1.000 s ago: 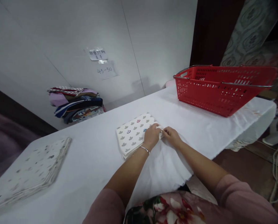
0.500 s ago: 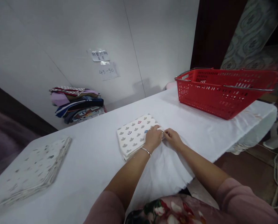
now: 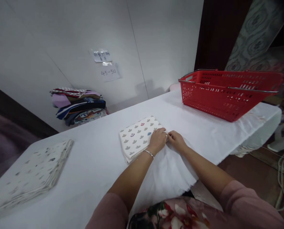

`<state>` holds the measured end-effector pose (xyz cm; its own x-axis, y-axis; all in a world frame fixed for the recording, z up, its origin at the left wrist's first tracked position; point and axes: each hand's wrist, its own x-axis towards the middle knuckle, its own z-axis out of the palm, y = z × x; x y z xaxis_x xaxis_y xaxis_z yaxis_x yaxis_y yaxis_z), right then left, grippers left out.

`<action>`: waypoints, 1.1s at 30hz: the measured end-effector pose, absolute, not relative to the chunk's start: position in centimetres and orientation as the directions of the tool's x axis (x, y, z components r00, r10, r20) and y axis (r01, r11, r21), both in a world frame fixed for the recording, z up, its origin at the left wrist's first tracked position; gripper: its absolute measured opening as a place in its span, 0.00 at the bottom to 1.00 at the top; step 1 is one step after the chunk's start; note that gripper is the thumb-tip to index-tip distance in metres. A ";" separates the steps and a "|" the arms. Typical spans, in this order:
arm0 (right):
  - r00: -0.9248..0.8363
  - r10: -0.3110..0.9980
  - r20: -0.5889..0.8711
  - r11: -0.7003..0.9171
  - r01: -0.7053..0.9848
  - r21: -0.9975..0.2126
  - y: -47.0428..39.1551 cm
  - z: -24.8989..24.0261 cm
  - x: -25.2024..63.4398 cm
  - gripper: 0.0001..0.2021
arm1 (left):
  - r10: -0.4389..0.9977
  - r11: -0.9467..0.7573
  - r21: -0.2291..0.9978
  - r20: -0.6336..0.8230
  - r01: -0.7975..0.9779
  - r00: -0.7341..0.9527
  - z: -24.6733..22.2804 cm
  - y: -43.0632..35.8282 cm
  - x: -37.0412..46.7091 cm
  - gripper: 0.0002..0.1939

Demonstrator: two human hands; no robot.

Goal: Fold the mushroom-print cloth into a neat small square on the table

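Observation:
In the middle of the table lies a folded cream cloth (image 3: 137,136) printed with grey shapes and a few coloured anchor-like motifs. My left hand (image 3: 158,138), with a bracelet at the wrist, is curled over the cloth's right edge. Just beside it, my right hand (image 3: 176,140) has its fingers pinched together at the same corner. The fingertips of both hands nearly meet there, and what lies between them is partly hidden. A second folded cloth (image 3: 34,173) with a similar scattered print rests at the left of the table.
A red plastic basket (image 3: 213,100) with metal handles stands on the white-covered table (image 3: 94,159) at the back right. Stacked folded clothes (image 3: 82,106) sit beyond the far edge by the wall. Paper signs (image 3: 110,72) are stuck on the wall. A cord (image 3: 281,181) hangs at the right.
My left hand has shifted slightly to the right along the cloth's edge, its fingers closer to the corner. My right hand stays at the corner, and the cloth has barely moved.

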<state>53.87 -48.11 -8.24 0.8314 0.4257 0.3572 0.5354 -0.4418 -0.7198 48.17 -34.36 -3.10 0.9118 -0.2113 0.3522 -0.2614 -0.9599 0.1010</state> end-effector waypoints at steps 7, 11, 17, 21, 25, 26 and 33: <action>0.821 0.436 0.368 -0.434 0.551 -0.713 -48.2 -8.2 53.8 0.07 | -0.218 -0.957 0.110 0.337 -0.269 0.916 -3.3 -34.4 48.4 0.07; 0.815 0.431 0.388 -0.423 0.562 -0.711 -48.3 -8.2 53.9 0.07 | -0.199 -0.962 0.115 0.320 -0.246 0.926 -3.3 -34.4 48.4 0.06; 0.811 0.447 0.377 -0.384 0.555 -0.738 -48.4 -8.1 53.9 0.05 | -0.145 -0.957 0.190 0.342 -0.219 0.929 -3.5 -34.4 48.4 0.07; 0.826 0.445 0.346 -0.405 0.531 -0.744 -48.5 -7.9 53.7 0.06 | -0.053 -0.939 0.303 0.337 -0.162 0.940 -3.5 -34.4 48.5 0.08; 0.836 0.435 0.336 -0.398 0.513 -0.761 -48.5 -7.6 53.4 0.07 | 0.017 -0.905 0.409 0.314 -0.119 0.949 -3.3 -34.4 48.5 0.10; 0.834 0.436 0.338 -0.392 0.514 -0.763 -48.5 -7.5 53.4 0.08 | 0.029 -0.897 0.427 0.308 -0.111 0.951 -3.3 -34.4 48.5 0.11; 0.850 0.426 0.311 -0.410 0.487 -0.771 -48.3 -7.5 53.2 0.07 | 0.054 -0.859 0.500 0.310 -0.114 0.949 -3.7 -34.3 48.6 0.13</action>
<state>53.18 -48.32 -7.45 0.8498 0.4259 0.3105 0.4871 -0.4097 -0.7713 48.63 -34.29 -3.73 0.9493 0.0544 0.3097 -0.1138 -0.8587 0.4996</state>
